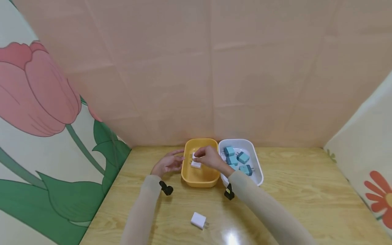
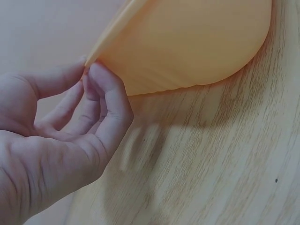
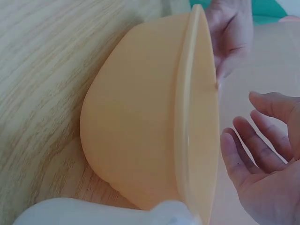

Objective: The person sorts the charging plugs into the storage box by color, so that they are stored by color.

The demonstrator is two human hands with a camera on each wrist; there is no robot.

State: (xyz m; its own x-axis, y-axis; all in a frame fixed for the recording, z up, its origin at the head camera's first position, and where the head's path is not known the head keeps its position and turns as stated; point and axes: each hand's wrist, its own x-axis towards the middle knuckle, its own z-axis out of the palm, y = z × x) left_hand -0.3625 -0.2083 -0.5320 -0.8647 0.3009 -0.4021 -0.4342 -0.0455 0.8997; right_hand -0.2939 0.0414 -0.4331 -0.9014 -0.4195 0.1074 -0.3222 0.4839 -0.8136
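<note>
My left hand (image 1: 169,164) is at the left side of a yellow plastic bin (image 1: 200,177); in the left wrist view its thumb and fingers pinch the bin's rim (image 2: 105,44). Over the bin hangs my right hand (image 1: 211,159). The right wrist view shows that hand (image 3: 267,154) with fingers loosely bent, thumb apart, and nothing between them. White plug chargers (image 1: 196,165) with metal prongs lie inside the yellow bin, partly covered by the right hand. One more white charger (image 1: 198,220) lies on the wooden table in front.
Right beside the yellow bin stands a white bin (image 1: 260,175) with several blue-green plug chargers (image 1: 243,157) in it. My right forearm crosses its near corner. Behind both bins rises a beige cloth wall (image 1: 211,85); the wooden table (image 1: 294,190) extends to either side.
</note>
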